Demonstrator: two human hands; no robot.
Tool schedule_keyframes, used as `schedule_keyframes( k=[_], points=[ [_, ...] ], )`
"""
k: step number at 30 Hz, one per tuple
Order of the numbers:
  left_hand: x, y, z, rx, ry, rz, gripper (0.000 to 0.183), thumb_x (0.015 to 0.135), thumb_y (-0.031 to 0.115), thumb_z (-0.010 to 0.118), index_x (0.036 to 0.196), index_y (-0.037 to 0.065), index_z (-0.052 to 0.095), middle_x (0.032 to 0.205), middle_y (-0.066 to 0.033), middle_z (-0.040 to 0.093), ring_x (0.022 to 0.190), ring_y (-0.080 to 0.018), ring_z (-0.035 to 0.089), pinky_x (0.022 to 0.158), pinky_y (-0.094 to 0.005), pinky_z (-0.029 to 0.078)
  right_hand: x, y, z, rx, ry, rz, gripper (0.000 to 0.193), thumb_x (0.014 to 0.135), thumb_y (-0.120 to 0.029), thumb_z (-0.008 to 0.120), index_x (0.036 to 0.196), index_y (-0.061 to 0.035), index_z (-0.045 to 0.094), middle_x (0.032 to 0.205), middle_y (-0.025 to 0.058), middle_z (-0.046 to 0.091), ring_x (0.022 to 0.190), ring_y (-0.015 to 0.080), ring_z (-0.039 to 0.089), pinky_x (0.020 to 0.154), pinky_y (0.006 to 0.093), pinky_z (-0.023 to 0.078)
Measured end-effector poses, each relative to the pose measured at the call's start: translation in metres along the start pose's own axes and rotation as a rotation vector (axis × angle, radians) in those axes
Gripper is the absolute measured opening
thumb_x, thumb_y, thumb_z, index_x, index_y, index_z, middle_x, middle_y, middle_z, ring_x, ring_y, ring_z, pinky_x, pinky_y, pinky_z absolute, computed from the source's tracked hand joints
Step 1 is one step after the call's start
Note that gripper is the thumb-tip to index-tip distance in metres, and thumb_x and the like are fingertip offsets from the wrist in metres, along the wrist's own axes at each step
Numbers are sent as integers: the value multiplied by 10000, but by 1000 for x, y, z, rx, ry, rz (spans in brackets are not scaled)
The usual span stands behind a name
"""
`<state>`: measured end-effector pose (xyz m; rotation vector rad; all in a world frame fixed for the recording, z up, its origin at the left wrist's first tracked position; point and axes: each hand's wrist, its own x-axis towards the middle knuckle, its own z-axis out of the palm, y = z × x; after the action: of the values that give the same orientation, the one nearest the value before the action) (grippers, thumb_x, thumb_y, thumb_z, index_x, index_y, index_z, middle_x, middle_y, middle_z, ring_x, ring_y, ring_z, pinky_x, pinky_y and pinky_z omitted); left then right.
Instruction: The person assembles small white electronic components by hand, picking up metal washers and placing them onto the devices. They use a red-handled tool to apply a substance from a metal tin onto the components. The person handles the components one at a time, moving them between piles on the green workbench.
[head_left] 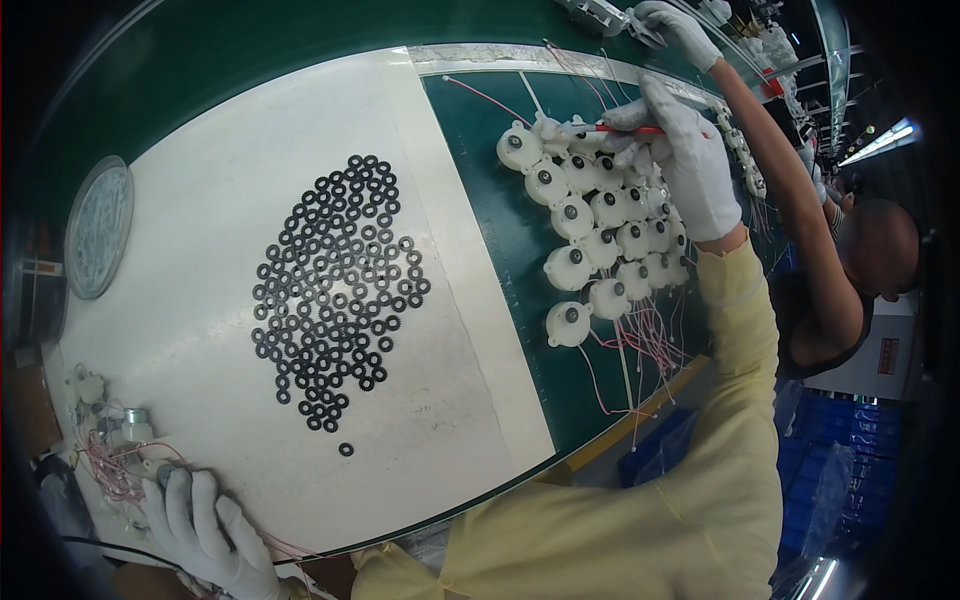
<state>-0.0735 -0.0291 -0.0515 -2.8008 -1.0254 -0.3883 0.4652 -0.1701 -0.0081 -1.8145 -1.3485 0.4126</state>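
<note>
Green workbench [250, 65], glowing tube light [880, 143], blue bins [872, 460] at right

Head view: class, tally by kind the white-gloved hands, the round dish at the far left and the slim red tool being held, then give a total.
White-gloved hands: 3 (the wearer's left hand and right hand, plus a co-worker's hand)
Round dish: 1
Slim red tool: 1
Total: 5

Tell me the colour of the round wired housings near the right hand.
The round housings are creamy white, seen best in the head view.
</note>
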Motion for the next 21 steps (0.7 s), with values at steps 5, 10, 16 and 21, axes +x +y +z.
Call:
schedule_keyframes(
  k=[5, 10, 16, 21],
  points=[
    [-1, 0, 1, 12, 9, -1, 233, 992, 69, 519, 1155, -49, 637, 1216, -226, 642, 1200, -479, 567, 1103, -569, 400, 1, -18, 4, 111, 67, 195, 337, 1086, -216, 464, 1321, -29, 616, 1089, 156, 745, 773, 174, 721, 602, 224, 505],
    [-1, -2, 2, 7, 21, 8, 231, 992, 71, 522, 1154, -45, 640, 1215, -224, 646, 1194, -473, 578, 1105, -572, 405, -1, -27, 13, 172, 199, 238, 453, 1055, -397, 583, 993, 4, 783, 934, 104, 781, 679, 111, 681, 561, 213, 435],
    [1, -2, 0, 51, 8, 37, 224, 989, 67, 533, 1153, -39, 643, 1203, -220, 653, 1173, -469, 593, 1103, -578, 412, -8, -26, 8, 201, 243, 256, 490, 1059, -417, 565, 991, 19, 780, 916, 121, 777, 677, 112, 668, 591, 222, 438],
    [1, 0, 1, 23, 38, 18, 223, 994, 70, 537, 1158, -33, 648, 1206, -216, 655, 1207, -480, 576, 1080, -578, 421, -11, -17, -3, 218, 241, 233, 480, 1090, -379, 505, 1083, 40, 741, 952, 173, 755, 753, 179, 701, 652, 270, 512]
  ],
)
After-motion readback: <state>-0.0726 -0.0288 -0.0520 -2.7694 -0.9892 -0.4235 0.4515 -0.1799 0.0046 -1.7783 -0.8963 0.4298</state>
